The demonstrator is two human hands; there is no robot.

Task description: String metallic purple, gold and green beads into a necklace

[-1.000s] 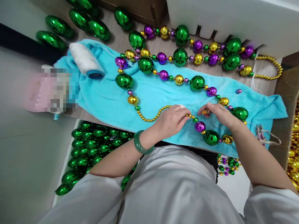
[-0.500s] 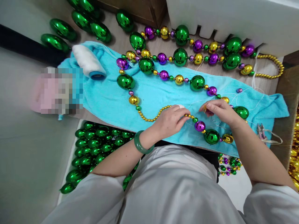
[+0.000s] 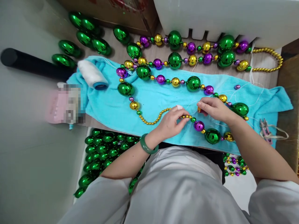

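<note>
The left hand [image 3: 171,123] pinches the bead strand [image 3: 199,126] by small gold beads [image 3: 186,116] above the blue towel [image 3: 112,105]; it slants rightward, toward the grey shirt [image 3: 177,186]. Just beside, the right hand [image 3: 211,109] grips an orange item [image 3: 199,109] I can't identify.

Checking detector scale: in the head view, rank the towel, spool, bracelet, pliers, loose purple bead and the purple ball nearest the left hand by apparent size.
1. Towel
2. Spool
3. Bracelet and pliers: too alike to rank; the bracelet may sit nearer the camera.
4. Purple ball
5. Loose bead
</note>
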